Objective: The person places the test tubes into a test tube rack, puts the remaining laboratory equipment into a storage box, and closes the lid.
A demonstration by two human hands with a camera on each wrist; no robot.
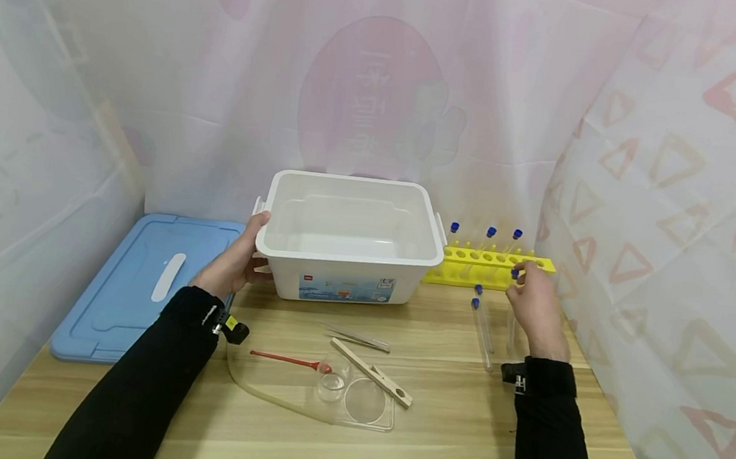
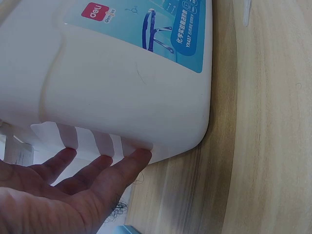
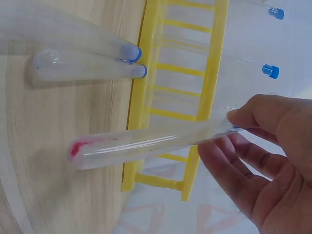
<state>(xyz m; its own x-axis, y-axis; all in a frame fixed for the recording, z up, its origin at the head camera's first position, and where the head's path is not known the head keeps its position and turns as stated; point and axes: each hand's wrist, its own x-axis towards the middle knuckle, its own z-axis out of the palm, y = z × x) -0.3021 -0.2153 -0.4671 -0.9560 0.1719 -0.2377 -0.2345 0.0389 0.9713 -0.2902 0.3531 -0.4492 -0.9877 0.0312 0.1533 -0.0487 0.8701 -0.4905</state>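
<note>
My left hand (image 1: pixel 232 257) is at the left end of a white plastic bin (image 1: pixel 349 250). Fairly straight fingertips touch its side wall in the left wrist view, and the thumb lies by the rim. On the right, my right hand (image 1: pixel 537 305) pinches a blue-capped glass test tube (image 3: pixel 141 146) near its cap. This tube points downward above the table and has a red stain at its rounded bottom. Behind it is a yellow test tube rack (image 1: pixel 472 258), where several capped tubes stand. Two more capped test tubes (image 1: pixel 480 336) lie on the table, left of the right hand.
A blue lid (image 1: pixel 116 286) lies left of the bin. In front are tweezers (image 1: pixel 357 338), a wooden test tube clamp (image 1: pixel 370 372), a red spoon (image 1: pixel 285 359), a small clear cup (image 1: pixel 331 385), a clear flat plate (image 1: pixel 365 425) and a pale rubber tube (image 1: pixel 272 399). Curtains enclose the table.
</note>
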